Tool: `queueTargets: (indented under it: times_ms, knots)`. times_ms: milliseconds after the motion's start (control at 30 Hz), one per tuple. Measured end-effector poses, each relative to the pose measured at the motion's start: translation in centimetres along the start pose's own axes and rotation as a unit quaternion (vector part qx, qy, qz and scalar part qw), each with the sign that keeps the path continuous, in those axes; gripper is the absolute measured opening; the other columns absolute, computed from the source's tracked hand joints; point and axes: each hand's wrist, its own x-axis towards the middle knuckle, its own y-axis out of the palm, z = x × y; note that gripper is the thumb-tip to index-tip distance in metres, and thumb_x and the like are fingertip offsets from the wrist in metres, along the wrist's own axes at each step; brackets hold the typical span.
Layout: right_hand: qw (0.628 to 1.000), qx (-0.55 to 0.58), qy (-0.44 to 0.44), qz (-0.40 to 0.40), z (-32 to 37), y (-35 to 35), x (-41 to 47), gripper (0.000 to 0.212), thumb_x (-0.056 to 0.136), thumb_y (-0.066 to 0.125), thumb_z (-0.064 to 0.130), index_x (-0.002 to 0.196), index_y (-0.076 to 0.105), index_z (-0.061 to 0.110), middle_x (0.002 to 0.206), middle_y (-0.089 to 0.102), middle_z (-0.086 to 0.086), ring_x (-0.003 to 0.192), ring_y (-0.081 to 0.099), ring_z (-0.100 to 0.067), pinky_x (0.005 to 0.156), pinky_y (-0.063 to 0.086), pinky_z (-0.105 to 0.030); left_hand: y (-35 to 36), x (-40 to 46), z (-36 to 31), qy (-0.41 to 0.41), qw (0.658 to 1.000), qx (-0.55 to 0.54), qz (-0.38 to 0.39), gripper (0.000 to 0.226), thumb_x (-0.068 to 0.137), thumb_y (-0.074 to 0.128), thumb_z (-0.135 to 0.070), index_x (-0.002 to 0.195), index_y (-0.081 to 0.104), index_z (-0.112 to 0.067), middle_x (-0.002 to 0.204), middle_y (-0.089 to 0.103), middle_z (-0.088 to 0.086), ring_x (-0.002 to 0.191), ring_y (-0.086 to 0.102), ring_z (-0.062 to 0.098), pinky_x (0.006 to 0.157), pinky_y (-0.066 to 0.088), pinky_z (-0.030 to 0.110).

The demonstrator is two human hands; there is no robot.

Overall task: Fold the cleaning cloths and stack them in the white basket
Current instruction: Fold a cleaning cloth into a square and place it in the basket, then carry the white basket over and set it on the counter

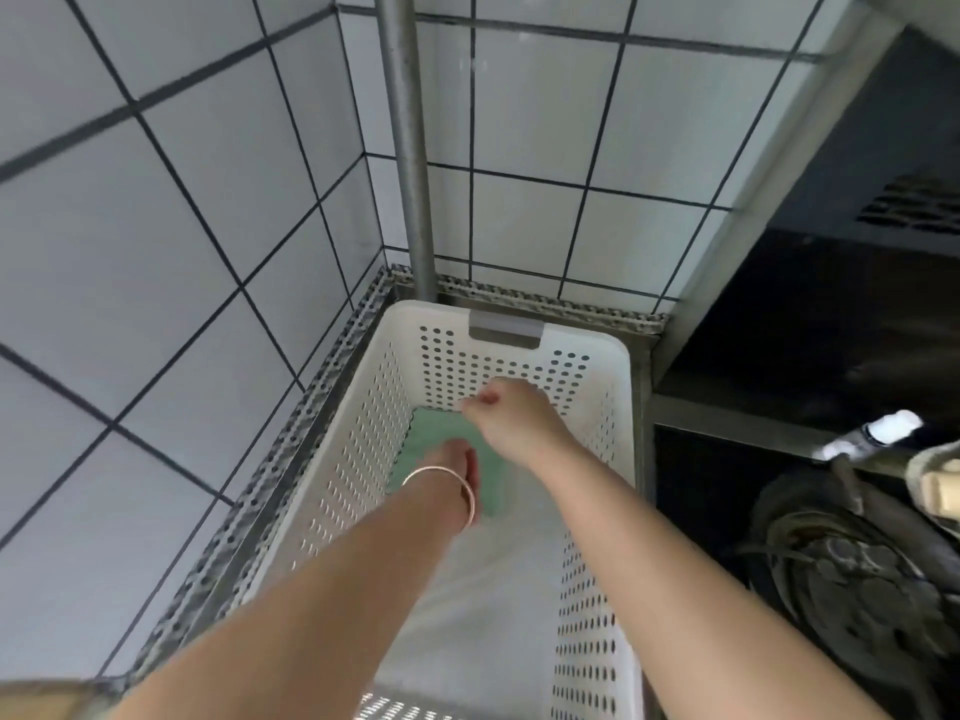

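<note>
A white perforated basket [597, 439] stands in a tiled corner. At its far end lies a folded green cloth [441, 433], flat on the bottom. Both my arms reach down into the basket. My left hand [460, 462], with a thin bangle on the wrist, rests low on the cloth, and its fingers are mostly hidden behind the wrist. My right hand [506, 413] hovers over the cloth's far right corner with its fingers curled; whether it pinches the cloth is unclear. The near part of the basket's bottom is white and blurred.
A metal pole [410, 148] rises behind the basket in the corner. Perforated metal rails [291, 449] frame the basket on the left and at the back. To the right, a dark shelf unit holds a bottle [878, 431] and a dark round object [852, 579].
</note>
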Motion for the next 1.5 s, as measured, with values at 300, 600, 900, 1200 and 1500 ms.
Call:
queueTargets:
  times_ms: [300,600,900,1200,1500]
  knots:
    - [0.986,-0.105,-0.128,-0.004,-2.2,-4.8,-2.7,0.019,0.089,0.051,0.034,0.103,0.058,0.023,0.106,0.064,-0.001,0.090,0.061,-0.022,0.076,0.050,-0.032,-2.7,-10.6,0.3,0.378,0.833,0.380,-0.134,0.016,0.090,0.050,-0.031,0.095,0.064,-0.024,0.081,0.061,-0.003,0.078,0.055,0.019,0.067,0.042,0.025]
    - [0.947,-0.172,-0.234,-0.139,-3.5,-7.8,2.8,0.025,0.087,0.052,0.017,0.110,0.059,0.011,0.118,0.059,-0.011,0.110,0.051,-0.030,0.088,0.044,-0.036,-9.4,-15.8,7.7,0.366,0.779,0.236,-0.452,0.018,0.085,0.060,-0.023,0.102,0.059,-0.016,0.100,0.054,0.004,0.093,0.054,0.025,0.084,0.045,0.036]
    - [0.942,-0.214,-0.247,-0.082,-1.4,-6.5,5.5,0.037,0.088,0.054,0.019,0.123,0.049,0.006,0.123,0.055,-0.017,0.114,0.051,-0.035,0.087,0.044,-0.040,-9.6,-14.6,13.3,0.208,0.868,-0.011,-0.450,0.050,0.082,0.063,-0.044,0.115,0.052,-0.008,0.103,0.059,0.005,0.091,0.055,0.023,0.086,0.047,0.039]
    - [0.969,-0.207,-0.131,-0.008,-0.3,-6.7,5.8,0.038,0.091,0.051,0.029,0.117,0.058,0.003,0.113,0.063,-0.018,0.097,0.061,-0.033,0.071,0.043,-0.032,-8.0,-14.1,14.1,0.195,0.894,-0.057,-0.399,0.038,0.093,0.049,-0.037,0.066,0.056,-0.011,0.064,0.056,0.005,0.054,0.050,0.019,0.054,0.041,0.027]
    - [0.978,-0.158,-0.133,0.045,-0.2,-6.8,-1.7,0.043,0.090,0.048,0.039,0.115,0.058,0.006,0.097,0.061,-0.013,0.074,0.058,-0.027,0.054,0.036,-0.023,-14.9,-19.1,16.2,0.236,0.871,-0.169,-0.397,0.030,0.092,0.054,-0.029,0.067,0.054,-0.012,0.037,0.044,-0.007,0.029,0.036,0.007,0.040,0.032,0.020]
